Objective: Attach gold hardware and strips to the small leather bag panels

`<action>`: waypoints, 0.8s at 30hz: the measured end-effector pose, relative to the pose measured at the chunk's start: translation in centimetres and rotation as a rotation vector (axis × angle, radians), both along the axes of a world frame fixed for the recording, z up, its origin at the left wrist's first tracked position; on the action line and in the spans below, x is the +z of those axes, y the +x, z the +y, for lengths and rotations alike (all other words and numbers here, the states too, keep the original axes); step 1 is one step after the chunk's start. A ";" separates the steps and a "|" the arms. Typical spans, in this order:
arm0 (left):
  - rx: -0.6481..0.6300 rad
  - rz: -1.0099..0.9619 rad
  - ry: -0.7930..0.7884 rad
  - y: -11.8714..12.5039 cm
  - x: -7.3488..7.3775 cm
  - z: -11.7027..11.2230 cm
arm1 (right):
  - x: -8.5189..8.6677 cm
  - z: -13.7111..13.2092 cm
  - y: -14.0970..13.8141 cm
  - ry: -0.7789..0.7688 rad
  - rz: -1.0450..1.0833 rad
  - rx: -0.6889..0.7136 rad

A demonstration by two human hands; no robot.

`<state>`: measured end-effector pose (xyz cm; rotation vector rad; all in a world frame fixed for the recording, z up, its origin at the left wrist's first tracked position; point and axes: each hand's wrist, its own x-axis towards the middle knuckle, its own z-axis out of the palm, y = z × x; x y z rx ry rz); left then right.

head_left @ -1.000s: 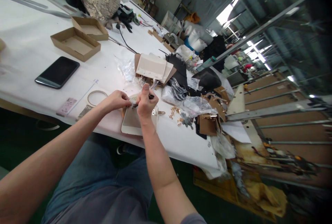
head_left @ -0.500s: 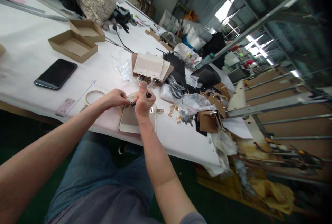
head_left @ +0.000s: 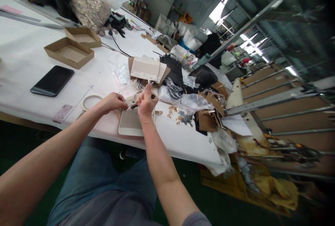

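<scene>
A beige leather piece (head_left: 129, 123) lies flat at the near edge of the white table (head_left: 31, 62). My right hand (head_left: 146, 102) is closed round a dark-handled tool (head_left: 136, 104), thumb up, its tip pointing left over the top edge of the piece. My left hand (head_left: 112, 101) is closed in a pinch on a small metal fitting (head_left: 128, 104) at that same edge, touching the tool's tip. A small metal clasp (head_left: 157, 112) lies just right of the piece.
A black phone (head_left: 52, 81), a tape ring (head_left: 90, 101) and two shallow cardboard trays (head_left: 69, 49) lie to the left. Stacked beige pieces (head_left: 145, 68), plastic bags (head_left: 193, 102), gold hardware (head_left: 174, 112) and brown leather parts (head_left: 208, 119) crowd the right. My jeans (head_left: 104, 177) show below the table edge.
Both hands keep their grip at the top of the beige piece; only the view has drifted slightly, so the table shifts left and down.
</scene>
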<state>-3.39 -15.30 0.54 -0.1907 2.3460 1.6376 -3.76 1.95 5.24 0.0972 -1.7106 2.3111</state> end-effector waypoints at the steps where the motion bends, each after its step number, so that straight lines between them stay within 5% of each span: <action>1: 0.004 -0.002 0.003 0.0 -0.2 0.0 | 0.1 0.3 0.0 -0.040 -0.008 -0.007; 8: 0.000 -0.014 -0.014 -0.2 -0.5 -0.2 | -0.1 -0.7 0.4 -0.072 -0.102 0.028; 17: -0.007 0.024 0.039 -0.1 -1.1 -0.2 | -1.6 -2.6 -5.1 -0.003 -0.244 0.127; 24: -0.004 0.043 0.016 0.0 -1.3 -0.2 | -0.5 -2.1 -6.4 -0.029 -0.397 0.233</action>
